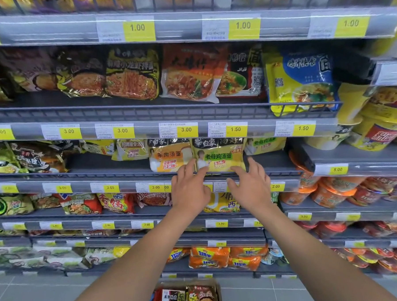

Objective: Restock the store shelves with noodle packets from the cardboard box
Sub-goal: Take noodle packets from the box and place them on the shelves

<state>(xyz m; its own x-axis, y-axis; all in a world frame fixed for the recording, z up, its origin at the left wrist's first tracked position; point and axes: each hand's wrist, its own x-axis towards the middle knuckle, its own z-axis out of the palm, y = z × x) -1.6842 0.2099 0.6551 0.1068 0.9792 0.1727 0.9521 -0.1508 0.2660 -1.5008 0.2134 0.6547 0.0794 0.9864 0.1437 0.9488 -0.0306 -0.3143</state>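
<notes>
The shelves (145, 111) were seen filling the whole view, row upon row of noodles. On the floor below, the cardboard box (218, 289) was caught at the bottom edge with spare packets (200, 297) showing inside it. Up on the middle shelf (115, 165), the yellow noodle packet (218, 157) with the green band was found standing on its lower edge right at the front rail (102, 175), just beside the mutton-soup packet (168, 156) on its left. It was being met from both sides. The left hand (190, 192) was laid against its lower left corner and the right hand (250, 189) against its lower right, with fingers (254, 164) spread and fairly straight and nothing pinched or wrapped. The step was judged to be the seating of this packet in its facing. For that to be done well, even pressure from both hands would be wanted, so that the packet is slid straight back and its base kept behind the rail, without the neighbour being knocked askew. The printed face was turned out to the aisle, its lettering upright and running along the shelf. The top was hidden by the price strip (235, 129), so the long axis could not be settled, though it was taken to be upright.
</notes>
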